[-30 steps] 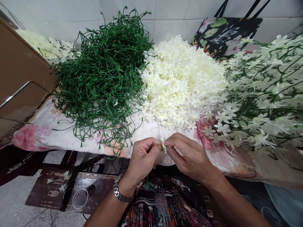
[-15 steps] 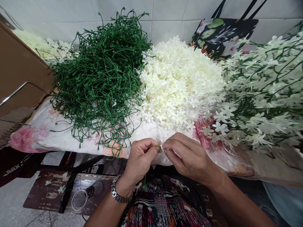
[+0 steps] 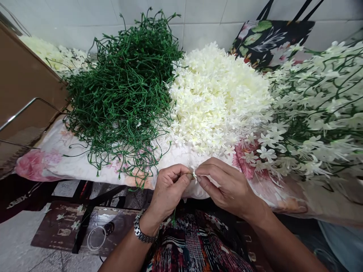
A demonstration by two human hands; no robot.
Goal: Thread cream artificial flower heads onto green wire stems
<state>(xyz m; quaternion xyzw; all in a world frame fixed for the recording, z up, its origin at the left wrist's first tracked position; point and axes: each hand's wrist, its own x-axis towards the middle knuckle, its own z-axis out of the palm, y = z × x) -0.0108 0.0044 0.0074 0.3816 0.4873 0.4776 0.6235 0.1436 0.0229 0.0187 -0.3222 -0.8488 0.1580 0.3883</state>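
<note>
Our left hand (image 3: 171, 189) pinches a green artificial stem (image 3: 174, 216); our right hand (image 3: 227, 185) pinches a white artificial blossom (image 3: 195, 174) just beside it, presumably for fine control. Stem heap (image 3: 121, 87) beyond left hand, blossom heap (image 3: 218, 102) beyond right: easy reach, we judge.

Between the fingers (image 3: 184, 181) I saw a small white flower piece (image 3: 195, 176), thin and cloth-like; the green stem (image 3: 174, 217) just below the left ones looked like plastic. Beyond them to the left, the heaped green stalks (image 3: 121, 83) had a moulded-plastic sheen, while straight past them the piled blossoms (image 3: 218, 98) seemed matt fabric. Beneath them ran soft, creased printed cloth (image 3: 176, 158). Farthest back, the wall tiles (image 3: 204, 34) were smooth and faintly glossy. Far left of them stood matt brown cardboard (image 3: 25, 83) and a polished metal rod (image 3: 34, 99). Nearer me than the fingers, a metal watch (image 3: 138, 229) gleamed, and low to their left lay scuffed dark wood (image 3: 53, 230).
</note>
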